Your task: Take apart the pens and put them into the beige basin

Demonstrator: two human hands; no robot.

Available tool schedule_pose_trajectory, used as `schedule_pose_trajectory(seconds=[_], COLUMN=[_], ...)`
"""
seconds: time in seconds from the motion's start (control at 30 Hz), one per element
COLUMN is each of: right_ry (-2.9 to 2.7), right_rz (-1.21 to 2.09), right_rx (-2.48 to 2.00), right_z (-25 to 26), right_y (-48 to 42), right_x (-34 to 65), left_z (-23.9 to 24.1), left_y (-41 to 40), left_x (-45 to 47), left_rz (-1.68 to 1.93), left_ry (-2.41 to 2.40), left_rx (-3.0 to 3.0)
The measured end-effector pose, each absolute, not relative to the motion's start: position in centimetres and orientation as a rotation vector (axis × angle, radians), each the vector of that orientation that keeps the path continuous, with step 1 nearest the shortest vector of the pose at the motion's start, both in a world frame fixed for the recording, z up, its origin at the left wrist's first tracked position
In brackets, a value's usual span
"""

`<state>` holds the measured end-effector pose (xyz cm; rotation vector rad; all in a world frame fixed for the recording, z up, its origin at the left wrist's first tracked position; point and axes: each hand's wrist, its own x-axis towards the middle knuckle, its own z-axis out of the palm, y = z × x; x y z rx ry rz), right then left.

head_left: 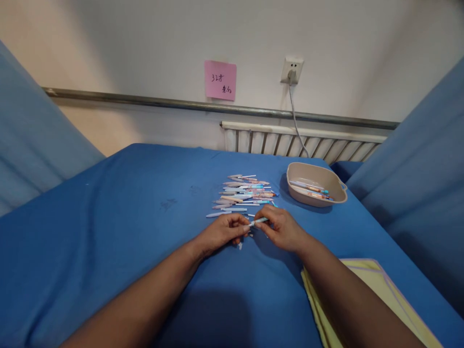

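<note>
Both hands meet in front of a row of pens and pen parts (235,197) on the blue cloth. My right hand (281,228) is closed, pinching a pale green pen or pen barrel (261,220) between thumb and fingers. At the white left end of that piece, the thumb and fingertips of my left hand (226,229) are closed on it. Fingers partly cover the piece, so its full length is hidden. Small white bits (239,246) lie on the cloth below the left fingertips. A light blue pen barrel (219,213) rests just beyond that hand.
A beige plastic basin (315,199) at the right holds several pens. A folded yellow cloth (366,275) lies under my right forearm. Behind the blue-covered surface (119,217) are a radiator (268,140), a metal rail and a plugged-in cable. Blue curtains hang on both sides.
</note>
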<state>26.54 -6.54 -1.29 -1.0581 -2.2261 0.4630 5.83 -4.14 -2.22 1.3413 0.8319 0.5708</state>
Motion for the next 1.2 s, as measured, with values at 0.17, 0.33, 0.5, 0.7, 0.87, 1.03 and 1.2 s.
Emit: schedule_pose_trajectory(seconds=[0.17,0.33,0.5,0.7,0.87,1.03,1.2], right_ry=[-2.173,-1.887,-1.905,-1.941,-1.781,-1.766,-2.039], right_rz=[0.518,0.593,0.684,0.75,0.855,0.796,0.624], right_rx=[-1.04,-1.17,-1.368,-1.332,-1.261,-1.298,-1.33], right_z=[-1.1,-1.2,-2.3,-2.7,-2.2,-2.1,-2.5], right_y=[-6.5,-5.2,-3.9,-3.9,-4.0,-4.1,-4.2], right_x=[26.6,29.4,31.6,30.8,30.9,30.9,30.2], left_z=[-2.7,-2.0,-1.8,-2.5,-2.8,-3.2,-3.6], left_y=[-3.9,-3.0,-2.2,-2.1,-2.1,-2.2,-2.1], left_x=[5.9,4.9,4.4,4.7,4.7,4.8,4.9], left_rz=[0.578,0.665,0.806,0.746,0.685,0.648,0.68], left_ry=[0.867,0.896,0.933,0.972,0.965,0.927,0.983], left_rx=[1.362,1.307,1.187,1.249,1.324,1.342,1.319])
